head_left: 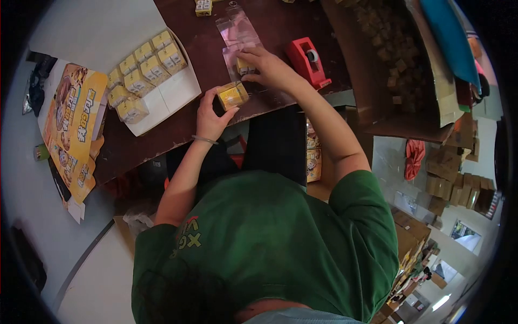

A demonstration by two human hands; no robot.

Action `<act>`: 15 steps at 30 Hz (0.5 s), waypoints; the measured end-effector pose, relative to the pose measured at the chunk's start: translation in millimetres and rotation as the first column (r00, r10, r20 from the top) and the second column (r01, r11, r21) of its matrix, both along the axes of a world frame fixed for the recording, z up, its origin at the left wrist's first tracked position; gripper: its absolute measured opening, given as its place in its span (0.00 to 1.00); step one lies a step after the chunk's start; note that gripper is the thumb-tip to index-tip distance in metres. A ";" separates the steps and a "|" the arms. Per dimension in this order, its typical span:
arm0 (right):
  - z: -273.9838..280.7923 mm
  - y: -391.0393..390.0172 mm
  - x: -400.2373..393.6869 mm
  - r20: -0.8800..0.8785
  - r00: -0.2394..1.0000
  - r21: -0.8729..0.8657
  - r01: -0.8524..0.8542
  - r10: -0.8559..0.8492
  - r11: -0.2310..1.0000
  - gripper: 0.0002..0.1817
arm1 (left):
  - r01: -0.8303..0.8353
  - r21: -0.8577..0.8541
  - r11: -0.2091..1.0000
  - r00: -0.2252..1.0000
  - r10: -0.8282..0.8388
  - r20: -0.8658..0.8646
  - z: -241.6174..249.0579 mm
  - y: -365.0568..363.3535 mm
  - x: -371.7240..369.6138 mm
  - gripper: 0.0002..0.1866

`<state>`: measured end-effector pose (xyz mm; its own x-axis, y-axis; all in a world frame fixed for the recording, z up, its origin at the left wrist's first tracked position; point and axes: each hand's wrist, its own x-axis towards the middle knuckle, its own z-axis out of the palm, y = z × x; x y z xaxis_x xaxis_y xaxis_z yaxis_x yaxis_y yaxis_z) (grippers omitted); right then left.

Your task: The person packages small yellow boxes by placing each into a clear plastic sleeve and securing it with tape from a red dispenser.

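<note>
My left hand [211, 117] grips a small yellow box [233, 96] between thumb and fingers at the table's near edge. Just above and to the right, my right hand [271, 67] curves its thumb and fingers around another small yellow box [245, 66], partly hidden by the hand. That box rests at the near end of clear, pinkish-looking plastic packaging [235, 29] spread flat on the table. To the left, a white tray [162, 108] holds several yellow boxes [139, 80] set in rows.
A red tape dispenser [307, 62] stands right of my right hand. Farther right is a large open carton [440, 70] with many small brown pieces inside. Printed yellow cardboard [75, 124] leans at the left. Another small box [203, 7] sits at the far edge of the dark red table [183, 13].
</note>
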<state>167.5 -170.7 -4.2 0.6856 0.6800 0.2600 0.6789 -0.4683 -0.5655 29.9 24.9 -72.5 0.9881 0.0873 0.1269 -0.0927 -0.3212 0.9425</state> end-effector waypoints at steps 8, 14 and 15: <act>61.5 3.6 -23.0 -0.608 0.778 0.358 0.087 0.162 0.930 0.25 | 0.040 0.017 0.999 0.999 -0.039 -0.025 -2.2 3.3 -1.4 0.33; 58.2 17.9 -64.6 -0.078 0.980 0.050 -0.181 0.184 0.982 0.28 | 0.065 0.065 0.996 0.998 -0.064 -0.023 -8.1 5.3 -2.6 0.34; 53.5 18.1 -68.8 -0.001 0.986 0.125 -0.168 0.169 0.978 0.27 | 0.078 0.058 0.995 0.997 -0.076 -0.031 -3.1 5.6 -1.9 0.34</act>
